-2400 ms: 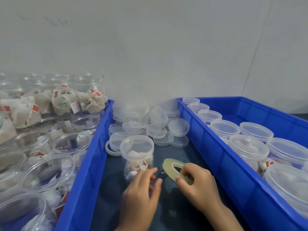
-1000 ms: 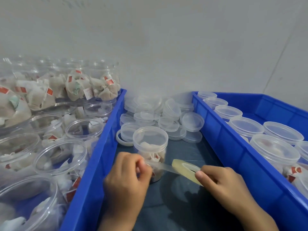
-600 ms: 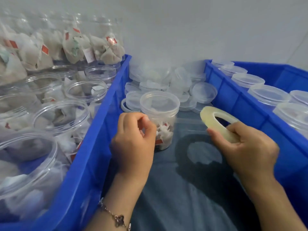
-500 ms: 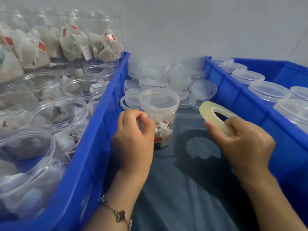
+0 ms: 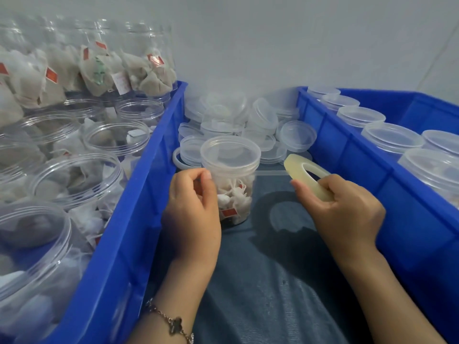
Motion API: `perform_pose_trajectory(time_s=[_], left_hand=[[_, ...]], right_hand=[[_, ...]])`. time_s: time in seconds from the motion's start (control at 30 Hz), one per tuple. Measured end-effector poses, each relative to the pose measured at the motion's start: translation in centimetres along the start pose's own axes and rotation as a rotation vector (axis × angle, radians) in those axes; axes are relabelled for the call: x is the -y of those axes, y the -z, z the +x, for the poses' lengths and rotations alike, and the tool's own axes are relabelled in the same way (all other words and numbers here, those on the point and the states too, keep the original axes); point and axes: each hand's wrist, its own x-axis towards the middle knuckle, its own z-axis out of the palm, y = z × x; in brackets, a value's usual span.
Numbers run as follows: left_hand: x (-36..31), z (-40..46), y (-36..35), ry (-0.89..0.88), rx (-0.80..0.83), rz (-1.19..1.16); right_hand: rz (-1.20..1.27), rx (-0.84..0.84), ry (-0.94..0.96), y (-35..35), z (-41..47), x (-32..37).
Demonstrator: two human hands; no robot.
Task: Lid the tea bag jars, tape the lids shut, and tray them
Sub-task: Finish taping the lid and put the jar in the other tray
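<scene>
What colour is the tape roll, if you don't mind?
Pale translucent yellow tape roll, seen in the head view.

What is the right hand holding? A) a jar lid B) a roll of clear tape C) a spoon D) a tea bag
B: the right hand grips a roll of clear tape, with a strip stretched across to the lidded jar that the left hand touches.

My left hand point(image 5: 191, 207) pinches the tape end at the lidded jar point(image 5: 231, 180), just under its lid point(image 5: 230, 152). My right hand point(image 5: 345, 209) grips the tape roll point(image 5: 308, 176), a strip stretched between. Blue trays point(image 5: 139, 194) flank us.
</scene>
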Motion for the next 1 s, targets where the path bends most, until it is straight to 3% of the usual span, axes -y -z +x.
perform_pose_trajectory(time_s=[0.37, 0.43, 0.53, 0.6, 0.73, 0.83, 1.0], left_hand=[[0.2, 0.2, -0.2, 0.168, -0.044, -0.119], [0.1, -0.1, -0.3, 0.158, 0.067, -0.188], [0.2, -0.3, -0.8, 0.223, 0.418, -0.181], [0.3, 0.2, -1.1, 0.286, 0.518, -0.161], [0.4, 0.3, -0.7, 0.315, 0.357, -0.153], [0.2, 0.1, -0.1, 0.288, 0.308, -0.138], [-0.9, -0.1, 0.3, 0.333, 0.454, -0.295]], right_hand=[[0.025, 0.006, 0.001, 0.3, -0.5, 0.6], [0.010, -0.001, 0.005, 0.3, -0.5, 0.5], [0.038, 0.022, -0.023, 0.3, -0.5, 0.7], [0.093, 0.098, -0.067, 0.5, -0.5, 0.9], [0.139, 0.322, -0.058, 1.1, -0.5, 0.6], [0.164, 0.323, -0.070, 1.8, -0.3, -0.2], [0.157, 0.313, -0.095, 2.0, 0.1, -0.3]])
